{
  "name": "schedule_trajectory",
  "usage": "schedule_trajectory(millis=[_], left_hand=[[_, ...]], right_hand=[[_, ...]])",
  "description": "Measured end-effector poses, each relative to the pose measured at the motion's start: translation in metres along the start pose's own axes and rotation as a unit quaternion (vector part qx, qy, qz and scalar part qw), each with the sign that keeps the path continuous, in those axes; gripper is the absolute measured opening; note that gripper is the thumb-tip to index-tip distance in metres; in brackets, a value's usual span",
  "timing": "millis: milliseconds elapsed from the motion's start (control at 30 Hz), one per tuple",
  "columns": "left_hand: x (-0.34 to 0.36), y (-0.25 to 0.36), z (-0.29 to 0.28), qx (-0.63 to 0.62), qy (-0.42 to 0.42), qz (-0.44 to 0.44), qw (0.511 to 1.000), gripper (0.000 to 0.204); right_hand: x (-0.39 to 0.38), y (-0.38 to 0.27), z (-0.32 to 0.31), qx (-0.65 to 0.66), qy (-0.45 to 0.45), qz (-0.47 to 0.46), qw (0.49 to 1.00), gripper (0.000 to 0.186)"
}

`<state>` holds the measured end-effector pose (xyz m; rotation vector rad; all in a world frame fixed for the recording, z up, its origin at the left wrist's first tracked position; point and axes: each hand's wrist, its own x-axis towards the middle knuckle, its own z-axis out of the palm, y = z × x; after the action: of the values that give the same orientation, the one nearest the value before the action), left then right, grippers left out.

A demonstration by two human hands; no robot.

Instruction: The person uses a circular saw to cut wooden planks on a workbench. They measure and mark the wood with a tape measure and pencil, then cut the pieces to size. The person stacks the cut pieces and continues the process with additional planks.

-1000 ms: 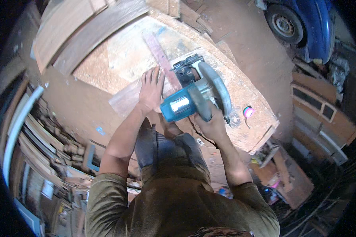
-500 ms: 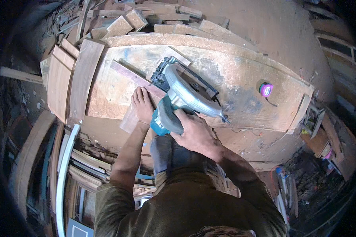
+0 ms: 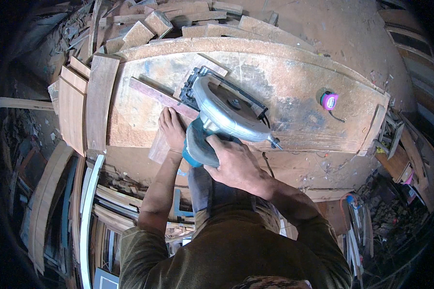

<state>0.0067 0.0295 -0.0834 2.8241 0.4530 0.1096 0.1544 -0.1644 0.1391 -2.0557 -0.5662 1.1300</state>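
Note:
My right hand [image 3: 238, 165] is wrapped round the rear handle of a circular saw [image 3: 226, 108] with a teal body and a silver guard. The saw's black base lies over a pale board [image 3: 162, 147] set at a slant on the workbench [image 3: 294, 123]. Across that board runs a reddish-brown wooden strip [image 3: 152, 91], whose right end meets the saw. My left hand [image 3: 171, 127] lies flat on the board with its fingers stretched out, the fingertips close against the strip. Its thumb is hidden, and so is the cutting point under the saw.
A purple tape measure [image 3: 329, 101] sits on the bench's right part. Wide brown planks [image 3: 102, 101] lie across its left end. Offcuts [image 3: 140, 33] are heaped beyond the far edge. Long timber pieces [image 3: 89, 202] stand at lower left. A dark cord [image 3: 268, 164] hangs by my right wrist.
The view has shifted slightly. The saw appears a little more turned, showing more of its round side. Both hands keep their places on the saw and the board.

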Motion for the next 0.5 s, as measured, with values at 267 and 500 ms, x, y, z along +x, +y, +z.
schedule_trajectory(millis=[267, 500], left_hand=[[0.0000, -0.0010, 0.0011, 0.013, 0.008, 0.010, 1.000, 0.072], [-0.0019, -0.0014, 0.0027, 0.010, 0.019, 0.011, 1.000, 0.071]], right_hand=[[0.0016, 0.0007, -0.0024, 0.009, -0.014, -0.001, 1.000, 0.052], [0.0051, -0.0031, 0.0012, 0.009, -0.011, 0.008, 1.000, 0.055]])
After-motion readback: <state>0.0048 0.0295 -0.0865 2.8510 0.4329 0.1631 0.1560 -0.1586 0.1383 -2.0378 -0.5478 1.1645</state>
